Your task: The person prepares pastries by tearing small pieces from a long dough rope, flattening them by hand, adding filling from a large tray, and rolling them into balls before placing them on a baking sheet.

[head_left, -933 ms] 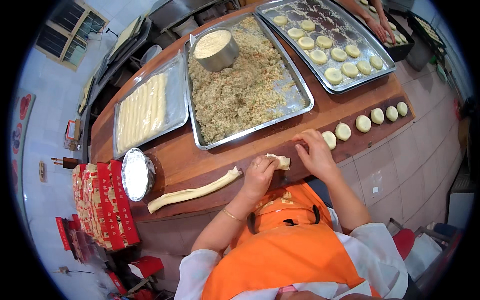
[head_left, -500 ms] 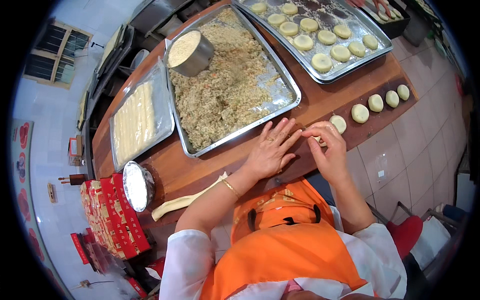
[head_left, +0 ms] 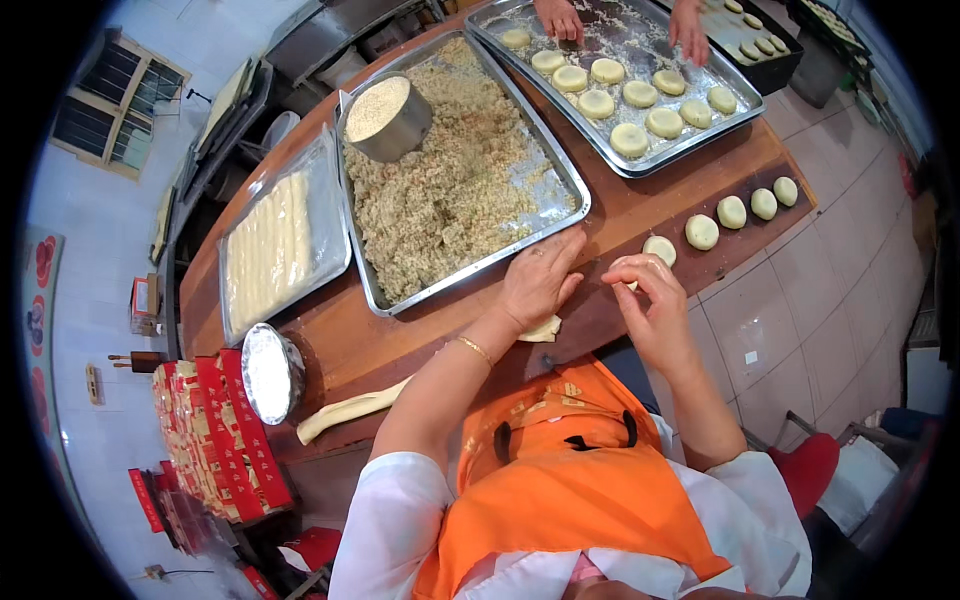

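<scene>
My left hand (head_left: 543, 278) lies on the wooden table with its fingers stretched out and close together. Part of a pale dough piece (head_left: 541, 330) shows under its wrist side; the rest is hidden. To the right, my right hand (head_left: 652, 300) has its fingers curled in a pinch, a bit of pale dough showing at the fingertips. Just beyond it sits a round dough cake (head_left: 659, 250), first in a row with several others (head_left: 731, 211) along the table edge. A long dough strip (head_left: 355, 408) runs beneath my left forearm.
A tray of crumbly filling (head_left: 440, 200) holds a metal bowl of pale grains (head_left: 390, 118). Left of it is a plastic-covered tray of dough strips (head_left: 268, 255); nearer, a metal bowl (head_left: 272, 374). Another person's hands (head_left: 687, 30) reach over a tray of cakes (head_left: 630, 165).
My left hand has drawn its spread fingers together and turned on its side, and a dough piece now shows beneath it. The other person's hands have come over the tray of cakes.
</scene>
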`<move>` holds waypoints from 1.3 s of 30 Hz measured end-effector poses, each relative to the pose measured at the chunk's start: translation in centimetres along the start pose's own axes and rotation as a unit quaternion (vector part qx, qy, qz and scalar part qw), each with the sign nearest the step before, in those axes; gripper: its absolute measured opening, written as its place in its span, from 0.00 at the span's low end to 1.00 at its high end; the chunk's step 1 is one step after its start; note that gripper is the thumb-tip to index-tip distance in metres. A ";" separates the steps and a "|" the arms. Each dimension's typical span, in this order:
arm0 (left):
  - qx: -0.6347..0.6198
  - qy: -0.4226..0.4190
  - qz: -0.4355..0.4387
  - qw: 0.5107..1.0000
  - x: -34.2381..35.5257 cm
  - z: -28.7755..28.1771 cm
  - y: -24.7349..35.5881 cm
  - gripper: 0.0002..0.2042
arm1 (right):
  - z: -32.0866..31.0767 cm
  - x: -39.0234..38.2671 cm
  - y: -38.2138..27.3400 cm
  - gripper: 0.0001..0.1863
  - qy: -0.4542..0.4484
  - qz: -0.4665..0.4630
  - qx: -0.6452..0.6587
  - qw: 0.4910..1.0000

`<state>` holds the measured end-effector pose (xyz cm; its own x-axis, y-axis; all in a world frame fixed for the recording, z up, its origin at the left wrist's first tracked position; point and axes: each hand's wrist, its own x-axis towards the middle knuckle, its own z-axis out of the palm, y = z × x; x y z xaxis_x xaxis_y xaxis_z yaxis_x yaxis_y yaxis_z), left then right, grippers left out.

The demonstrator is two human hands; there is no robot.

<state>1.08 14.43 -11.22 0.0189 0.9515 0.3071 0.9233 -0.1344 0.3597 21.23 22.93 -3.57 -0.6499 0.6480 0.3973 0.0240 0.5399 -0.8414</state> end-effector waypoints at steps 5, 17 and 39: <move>0.041 0.033 -0.003 0.999 -1.0 -0.5 1.3 0.30 | -0.4 -1.5 -0.6 0.07 0.005 0.033 0.000 0.999; -0.008 0.109 -0.149 0.983 -8.0 -1.3 3.7 0.21 | 2.3 -10.5 5.1 0.10 -0.311 0.054 -0.345 0.884; -0.051 -0.076 -0.186 0.978 -6.9 -3.6 0.8 0.10 | -7.3 -5.9 5.3 0.11 -0.180 0.187 -0.252 0.932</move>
<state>0.35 6.74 -9.85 -0.2470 0.9690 0.0055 0.8341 0.2097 0.5101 30.78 25.89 -7.71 -0.7352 0.6681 -0.1144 0.5947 0.5548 -0.5819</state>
